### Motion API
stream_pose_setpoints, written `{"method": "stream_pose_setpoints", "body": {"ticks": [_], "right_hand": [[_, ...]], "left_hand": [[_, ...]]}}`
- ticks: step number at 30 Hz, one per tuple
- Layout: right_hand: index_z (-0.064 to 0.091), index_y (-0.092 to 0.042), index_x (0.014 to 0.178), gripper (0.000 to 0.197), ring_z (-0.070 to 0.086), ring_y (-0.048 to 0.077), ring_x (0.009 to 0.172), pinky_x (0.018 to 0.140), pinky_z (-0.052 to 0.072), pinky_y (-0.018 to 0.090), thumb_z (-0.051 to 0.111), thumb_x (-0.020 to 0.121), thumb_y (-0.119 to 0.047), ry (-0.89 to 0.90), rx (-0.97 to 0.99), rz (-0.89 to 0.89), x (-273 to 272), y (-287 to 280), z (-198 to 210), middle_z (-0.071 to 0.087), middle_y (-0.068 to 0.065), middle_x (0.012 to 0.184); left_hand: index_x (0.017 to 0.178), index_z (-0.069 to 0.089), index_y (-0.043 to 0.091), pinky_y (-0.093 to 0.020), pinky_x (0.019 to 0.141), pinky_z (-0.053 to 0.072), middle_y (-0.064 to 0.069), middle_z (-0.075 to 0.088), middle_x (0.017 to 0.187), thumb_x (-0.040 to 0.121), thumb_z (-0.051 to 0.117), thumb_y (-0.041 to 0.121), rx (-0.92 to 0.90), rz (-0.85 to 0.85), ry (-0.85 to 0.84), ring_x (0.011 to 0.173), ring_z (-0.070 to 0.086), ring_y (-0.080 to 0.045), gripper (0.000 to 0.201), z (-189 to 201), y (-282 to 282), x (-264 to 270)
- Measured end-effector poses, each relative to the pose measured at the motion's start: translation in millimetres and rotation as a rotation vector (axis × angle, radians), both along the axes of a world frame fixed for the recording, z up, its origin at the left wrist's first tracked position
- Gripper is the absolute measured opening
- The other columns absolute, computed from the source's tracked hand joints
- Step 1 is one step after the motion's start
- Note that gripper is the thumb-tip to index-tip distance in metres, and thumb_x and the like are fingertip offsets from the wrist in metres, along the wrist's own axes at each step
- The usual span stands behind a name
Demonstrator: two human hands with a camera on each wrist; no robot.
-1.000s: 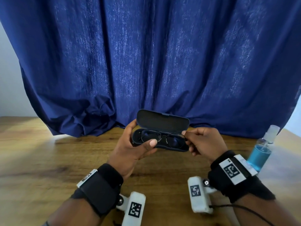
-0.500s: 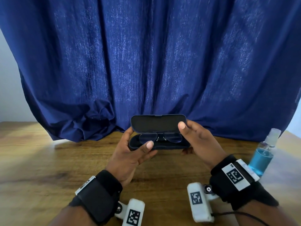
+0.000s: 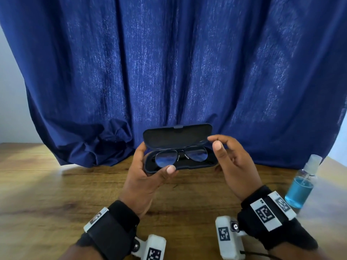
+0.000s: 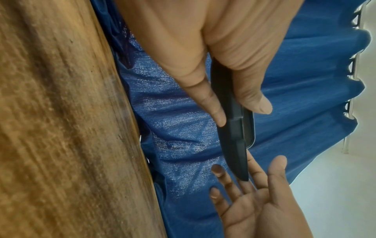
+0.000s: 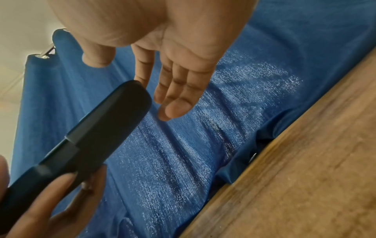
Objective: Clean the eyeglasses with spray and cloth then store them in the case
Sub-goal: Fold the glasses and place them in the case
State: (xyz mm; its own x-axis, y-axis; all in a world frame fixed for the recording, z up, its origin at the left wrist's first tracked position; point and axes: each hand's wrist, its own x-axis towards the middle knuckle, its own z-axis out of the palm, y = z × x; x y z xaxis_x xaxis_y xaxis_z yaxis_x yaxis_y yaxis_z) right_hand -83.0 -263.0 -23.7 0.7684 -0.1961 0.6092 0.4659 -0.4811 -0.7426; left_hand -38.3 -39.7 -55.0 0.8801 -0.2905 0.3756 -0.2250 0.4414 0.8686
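Observation:
A dark eyeglass case [image 3: 178, 139] is held above the table with its lid up. Thin-framed eyeglasses [image 3: 181, 156] lie folded inside its lower half. My left hand [image 3: 150, 175] grips the case's left end, thumb on the front rim and fingers underneath, as the left wrist view shows on the case [image 4: 234, 128]. My right hand [image 3: 227, 160] hovers at the case's right end with fingers spread and relaxed, holding nothing. In the right wrist view the right hand [image 5: 173, 83] has straight fingers just beyond the case's rounded end [image 5: 114, 119]. No cloth is in sight.
A spray bottle [image 3: 302, 184] with blue liquid and a clear cap stands on the wooden table [image 3: 47, 194] at the right. A dark blue curtain [image 3: 169, 72] hangs behind the table and bunches on it at the back left.
My right hand let go of the eyeglasses, touched the lid's right corner, then drew back a little and opened. The case has been turned level and raised slightly.

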Motion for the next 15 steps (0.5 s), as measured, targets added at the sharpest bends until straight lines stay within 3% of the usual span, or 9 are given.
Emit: {"method": "stream_pose_setpoints", "body": {"ticks": [3, 6, 9, 11, 13, 15], "right_hand": [[0.068, -0.036, 0.107, 0.042, 0.063, 0.006, 0.082, 0.077, 0.057, 0.036, 0.043, 0.093, -0.066, -0.038, -0.042, -0.06, 2.0, -2.9, -2.7, 0.065, -0.016, 0.101], [0.072, -0.031, 0.104, 0.048, 0.062, 0.001, 0.103, 0.089, 0.049, 0.017, 0.039, 0.095, -0.064, -0.067, -0.134, -0.109, 3.5, -5.9, -3.2, 0.065, -0.015, 0.108], [0.073, -0.028, 0.102, 0.048, 0.06, -0.002, 0.104, 0.086, 0.044, 0.007, 0.038, 0.096, -0.061, -0.047, -0.166, -0.136, 2.1, -3.1, -0.1, 0.065, -0.014, 0.107], [0.073, -0.026, 0.1, 0.051, 0.061, -0.002, 0.101, 0.085, 0.047, 0.011, 0.038, 0.095, -0.062, -0.05, -0.17, -0.145, 0.5, -1.5, 1.1, 0.065, -0.013, 0.106], [0.072, -0.027, 0.103, 0.051, 0.063, 0.001, 0.098, 0.085, 0.053, 0.023, 0.041, 0.093, -0.065, -0.046, -0.159, -0.142, 0.2, -0.9, 1.5, 0.065, -0.014, 0.107], [0.062, -0.034, 0.123, 0.054, 0.066, 0.007, 0.096, 0.083, 0.058, 0.035, 0.053, 0.084, -0.07, 0.01, -0.073, -0.056, 0.5, -1.5, 1.7, 0.063, -0.015, 0.118]], "left_hand": [[0.139, 0.05, 0.028, -0.043, 0.094, 0.06, -0.009, 0.072, 0.129, 0.055, 0.099, 0.034, -0.018, -0.004, 0.011, 0.122, 0.068, -0.03, 0.097, 0.5, -1.3, -0.5], [0.138, 0.051, 0.026, -0.039, 0.087, 0.062, -0.01, 0.072, 0.127, 0.059, 0.098, 0.027, -0.041, 0.001, 0.03, 0.118, 0.07, -0.031, 0.091, 0.1, -2.2, -0.1], [0.141, 0.048, 0.023, -0.038, 0.083, 0.063, -0.01, 0.074, 0.125, 0.074, 0.083, 0.005, -0.054, 0.002, 0.04, 0.115, 0.072, -0.031, 0.078, -0.8, -1.9, 0.0], [0.143, 0.046, 0.022, -0.037, 0.082, 0.064, -0.009, 0.075, 0.123, 0.073, 0.076, 0.002, -0.054, -0.001, 0.04, 0.114, 0.072, -0.029, 0.078, -0.4, -2.0, -0.9], [0.143, 0.046, 0.022, -0.036, 0.082, 0.064, -0.008, 0.076, 0.12, 0.074, 0.081, 0.002, -0.061, 0.003, 0.045, 0.112, 0.073, -0.028, 0.08, 0.3, -2.7, -1.6], [0.144, 0.045, 0.022, -0.036, 0.081, 0.064, -0.007, 0.077, 0.119, 0.072, 0.085, 0.006, -0.087, -0.001, 0.058, 0.109, 0.074, -0.026, 0.084, 1.7, -2.3, -1.3]]}}
